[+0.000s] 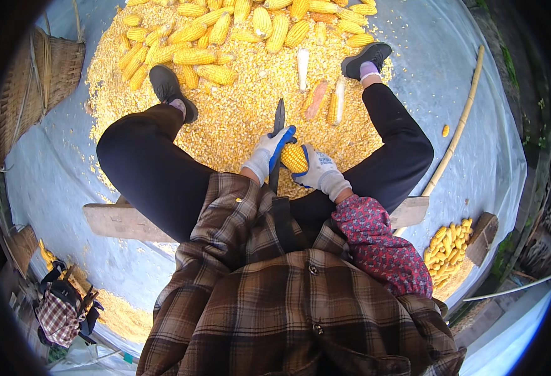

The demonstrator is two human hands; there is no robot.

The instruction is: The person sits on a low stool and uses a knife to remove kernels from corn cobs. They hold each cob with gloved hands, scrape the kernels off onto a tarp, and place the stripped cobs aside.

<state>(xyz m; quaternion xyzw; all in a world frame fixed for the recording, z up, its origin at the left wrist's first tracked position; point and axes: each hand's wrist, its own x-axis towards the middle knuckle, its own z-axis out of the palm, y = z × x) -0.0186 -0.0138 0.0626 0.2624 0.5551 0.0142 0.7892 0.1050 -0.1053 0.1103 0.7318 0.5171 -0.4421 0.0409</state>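
My left hand (267,152), in a white glove with a blue palm, is wrapped across a dark narrow bar (279,113) with a pointed tip. The bar stands between my knees, its lower part running down towards my lap. My right hand (320,170), gloved the same way, holds a yellow corn cob (294,157) close against the bar and the left fingers. Just beyond lie a bare white cob (302,69), a partly stripped cob (337,101) and one with a reddish stripped side (315,99). Loose kernels (237,117) cover the ground beneath.
Several full cobs (193,56) are heaped beyond my feet. I sit on a wooden plank (125,223) over a pale tarp (49,155). A woven basket (63,70) stands left; a bamboo pole (459,127) and a cob pile (447,249) lie right. Another person (61,310) is behind left.
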